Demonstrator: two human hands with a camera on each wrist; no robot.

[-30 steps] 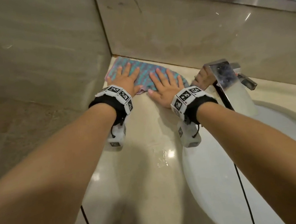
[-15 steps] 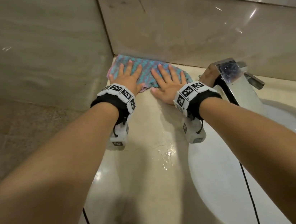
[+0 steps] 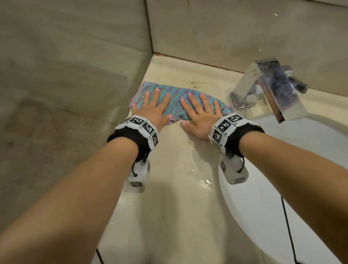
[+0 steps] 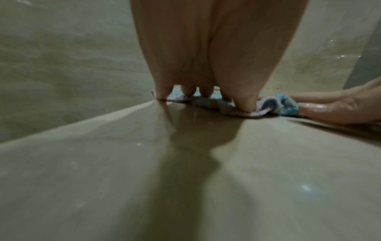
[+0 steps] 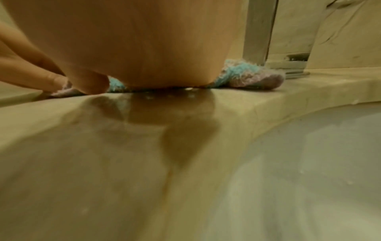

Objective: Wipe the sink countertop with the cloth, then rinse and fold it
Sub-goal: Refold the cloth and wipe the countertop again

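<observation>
- cloth (image 3: 175, 100) lies flat on the far-left countertop (image 3: 177, 198), long axis left to right, just left of the faucet (image 3: 273, 87).
- left hand (image 3: 152, 110) and right hand (image 3: 199, 115) press it, fingers straight and spread, fingertips pointing far.
- wiped ground judged to lie near; both hands equally placed.

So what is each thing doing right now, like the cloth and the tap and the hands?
cloth: spread flat on the countertop near the back corner, under both hands.
left hand: fingers straight, pressing on the cloth.
right hand: fingers straight on the cloth, heel on the countertop.
countertop: wet, with shiny drops in front of the hands.
tap: no water seen running.
basin: no standing water seen.
</observation>
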